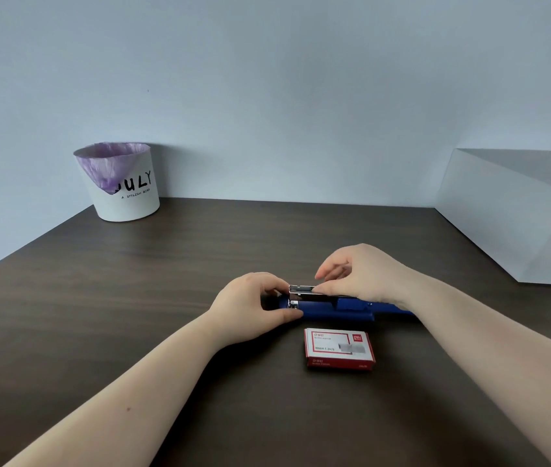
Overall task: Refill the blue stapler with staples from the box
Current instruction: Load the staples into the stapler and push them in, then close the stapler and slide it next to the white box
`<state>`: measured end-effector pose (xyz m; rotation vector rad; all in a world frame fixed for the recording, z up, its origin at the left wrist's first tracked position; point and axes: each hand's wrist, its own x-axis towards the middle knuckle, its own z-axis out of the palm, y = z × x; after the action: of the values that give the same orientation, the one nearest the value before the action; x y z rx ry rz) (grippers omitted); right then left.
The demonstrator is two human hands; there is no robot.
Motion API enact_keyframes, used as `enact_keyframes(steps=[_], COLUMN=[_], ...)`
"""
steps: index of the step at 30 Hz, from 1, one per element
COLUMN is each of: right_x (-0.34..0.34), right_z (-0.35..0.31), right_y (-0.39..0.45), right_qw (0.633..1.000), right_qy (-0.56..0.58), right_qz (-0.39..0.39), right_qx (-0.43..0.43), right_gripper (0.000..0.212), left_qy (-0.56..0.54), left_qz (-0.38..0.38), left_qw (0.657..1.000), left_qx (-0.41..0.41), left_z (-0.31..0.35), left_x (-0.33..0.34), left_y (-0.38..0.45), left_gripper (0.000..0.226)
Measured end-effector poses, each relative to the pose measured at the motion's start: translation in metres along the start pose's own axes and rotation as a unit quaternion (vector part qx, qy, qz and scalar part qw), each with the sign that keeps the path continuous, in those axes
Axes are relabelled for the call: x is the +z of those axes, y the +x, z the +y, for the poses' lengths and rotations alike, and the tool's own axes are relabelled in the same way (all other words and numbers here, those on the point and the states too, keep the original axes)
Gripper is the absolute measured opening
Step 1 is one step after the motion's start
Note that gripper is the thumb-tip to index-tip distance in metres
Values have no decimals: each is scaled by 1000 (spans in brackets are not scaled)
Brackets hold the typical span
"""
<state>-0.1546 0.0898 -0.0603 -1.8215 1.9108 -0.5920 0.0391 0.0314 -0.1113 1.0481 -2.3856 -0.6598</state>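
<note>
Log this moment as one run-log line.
left hand: steadies blue stapler | right hand: on open metal magazine | staple box: closed, nearside

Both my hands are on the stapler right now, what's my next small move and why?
Probably press the staples down into the metal tray with the right hand. Its fingers sit on that open tray while the left hand steadies the front of the stapler, and the staple box looks closed.
</note>
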Motion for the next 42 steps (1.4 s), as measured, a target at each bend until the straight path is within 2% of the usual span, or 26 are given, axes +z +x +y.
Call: enact_keyframes(steps=[2,4,7,9,14,19,23,26,30,34,36,39,42], right_x=[-7,-20,-41,-48,-65,-73,-59,-38,-16,-10,-10,-11,-9], right_z=[5,13,32,43,33,2,-18,-22,-14,5,15,25,29], right_y=[-9,-22,-36,-40,-40,-35,-31,-26,-22,-24,-26,-26,-24], right_qw=[1000,1000,982,960,954,963,981,981,986,991,991,985,985], right_qy=[17,4,-155,-246,-289,-270,-146,-103,-90,-106,-119,-153,-160], right_qz=[22,9,-93,-109,-62,10,61,82,52,3,-12,-33,-22], right_qx=[-4,4,49,76,54,-24,-114,-141,-132,-84,-64,-69,-62], right_gripper=[21,27,42,31,17,34,47,50,54,60,57,33,25], left_qy=[-2,-2,2,5,18,21,16,8,9,1,-25,-89,-158], left_qz=[-2,-1,5,9,16,15,13,21,28,8,4,-3,48], left_qw=[1000,1000,1000,1000,1000,1000,1000,1000,1000,1000,999,995,982], left_qx=[-3,-4,-5,-3,0,-4,-4,-3,-7,-13,-20,-41,-90], left_z=[0,0,0,1,3,3,2,3,4,5,6,2,-2], left_x=[0,0,1,1,1,2,1,1,1,-1,-3,-8,-11], left_y=[0,0,-1,-1,-2,-1,-2,-2,-4,-4,-4,-4,1], left_gripper=[33,34,35,34,28,27,27,27,24,25,21,24,30])
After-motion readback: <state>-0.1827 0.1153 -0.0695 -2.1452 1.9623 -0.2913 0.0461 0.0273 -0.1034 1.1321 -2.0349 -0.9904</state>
